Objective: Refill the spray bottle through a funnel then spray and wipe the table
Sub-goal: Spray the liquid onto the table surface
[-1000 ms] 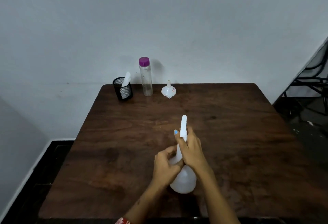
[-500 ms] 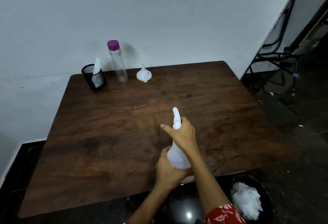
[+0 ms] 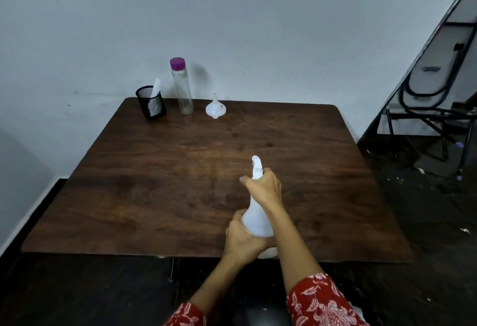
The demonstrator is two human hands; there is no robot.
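Observation:
A white spray bottle (image 3: 256, 218) is held over the near edge of the dark wooden table (image 3: 180, 170), nozzle pointing away from me. My left hand (image 3: 241, 240) grips its round body from below. My right hand (image 3: 264, 186) is curled round the spray head and neck. At the back of the table a white funnel (image 3: 215, 109) stands upside down. Left of it is a tall clear bottle (image 3: 182, 88) with a purple cap. A black mesh cup (image 3: 151, 102) holding a white cloth stands further left.
A pale wall rises directly behind the table. A black metal chair frame (image 3: 438, 108) stands on the dark floor to the right. The table's near edge lies just under my hands.
The spray bottle and both hands have come back toward the table's near edge. My left hand slid from the neck down to the body. The view has shifted.

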